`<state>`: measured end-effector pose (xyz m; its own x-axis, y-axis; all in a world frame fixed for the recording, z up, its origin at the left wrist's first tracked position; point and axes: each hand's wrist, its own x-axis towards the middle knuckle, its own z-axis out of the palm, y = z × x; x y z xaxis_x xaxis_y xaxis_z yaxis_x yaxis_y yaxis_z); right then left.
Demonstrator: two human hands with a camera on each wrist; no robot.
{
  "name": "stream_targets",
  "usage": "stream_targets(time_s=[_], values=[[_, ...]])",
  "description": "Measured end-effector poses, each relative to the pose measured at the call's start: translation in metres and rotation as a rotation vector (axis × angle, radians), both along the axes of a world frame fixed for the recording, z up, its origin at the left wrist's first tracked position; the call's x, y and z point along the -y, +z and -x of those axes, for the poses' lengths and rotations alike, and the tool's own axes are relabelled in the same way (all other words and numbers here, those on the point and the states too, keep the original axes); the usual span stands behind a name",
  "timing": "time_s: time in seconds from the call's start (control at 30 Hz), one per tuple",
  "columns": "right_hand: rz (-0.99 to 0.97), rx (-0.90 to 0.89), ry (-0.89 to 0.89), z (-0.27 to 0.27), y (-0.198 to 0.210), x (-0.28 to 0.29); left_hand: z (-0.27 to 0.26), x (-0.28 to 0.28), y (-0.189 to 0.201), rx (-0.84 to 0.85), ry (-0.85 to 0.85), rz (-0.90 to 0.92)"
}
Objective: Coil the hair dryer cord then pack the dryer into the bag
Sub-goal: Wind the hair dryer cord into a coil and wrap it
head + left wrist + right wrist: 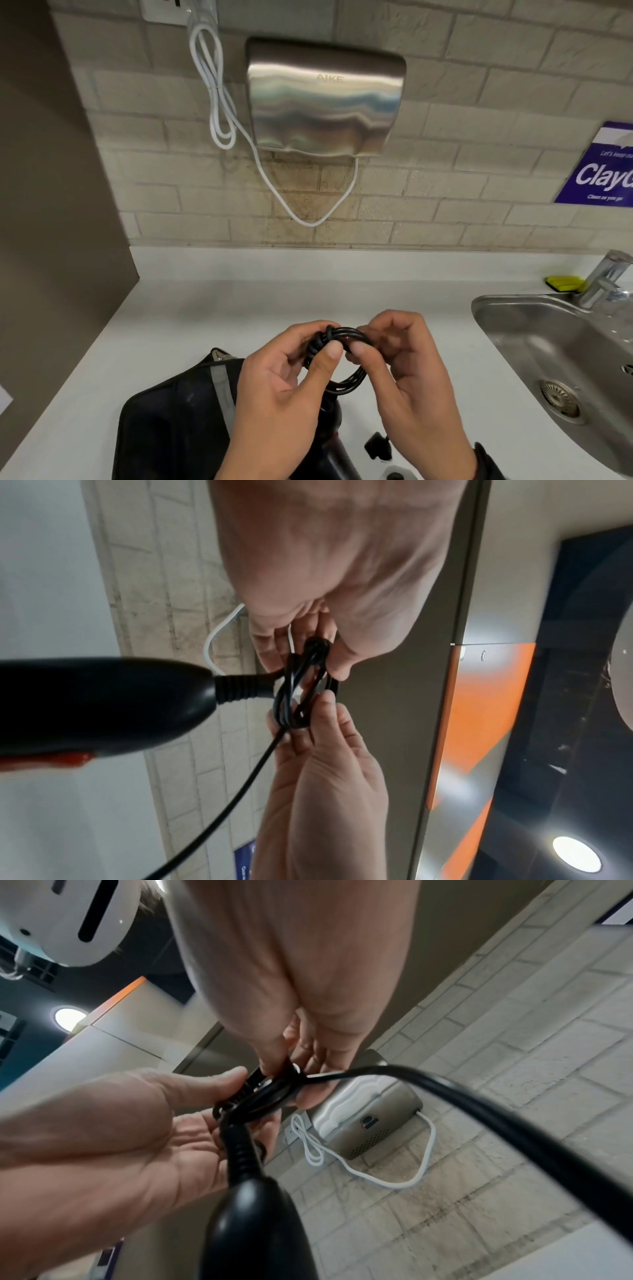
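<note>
A small coil of black cord (pixel 346 377) is held above the white counter (pixel 205 308), with a few turns wound across it. My left hand (pixel 320 342) pinches the coil's left side (pixel 301 691) between thumb and fingers. My right hand (pixel 366 339) pinches its right side (pixel 260 1096). The black hair dryer handle (pixel 334 431) hangs just below the coil, with its ribbed cord collar (pixel 240 688) running up into it. A loose length of cord (pixel 514 1137) trails away from the coil. The black bag (pixel 171 421) lies on the counter under my left wrist. A black plug (pixel 376 445) lies near my right wrist.
A steel sink (pixel 479 308) with a tap (pixel 609 274) and a yellow sponge (pixel 561 284) sits at the right. A steel hand dryer (pixel 325 99) with a white cable (pixel 219 102) hangs on the tiled wall. A blue sign (pixel 603 168) leans at the far right.
</note>
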<state>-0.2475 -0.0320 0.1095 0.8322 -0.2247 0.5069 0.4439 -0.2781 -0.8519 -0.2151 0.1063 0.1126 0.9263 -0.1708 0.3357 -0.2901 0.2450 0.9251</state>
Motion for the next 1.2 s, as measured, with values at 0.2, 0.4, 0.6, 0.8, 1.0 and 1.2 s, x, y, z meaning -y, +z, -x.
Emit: stream_targets(time_s=[0.2, 0.4, 0.6, 0.8, 1.0, 1.2], values=[[0.159, 0.202, -0.092, -0.003, -0.005, 0.003, 0.0, 0.001, 0.0, -0.078, 0.0, 0.05], [0.472, 0.31, -0.323, -0.004, -0.014, 0.001, -0.004, 0.003, 0.001, -0.222, -0.054, 0.19], [0.398, 0.093, -0.335, 0.0, -0.011, -0.012, -0.003, 0.005, 0.002, -0.255, -0.1, 0.243], [-0.223, -0.319, -0.019, 0.01, 0.011, -0.004, -0.003, 0.005, 0.005, -0.208, -0.087, 0.156], [0.035, -0.352, -0.034, 0.026, 0.022, 0.01, -0.001, 0.008, 0.005, -0.195, -0.049, 0.083], [0.168, -0.344, 0.049, 0.039, 0.031, 0.022, 0.0, 0.011, 0.001, -0.15, 0.01, 0.037]])
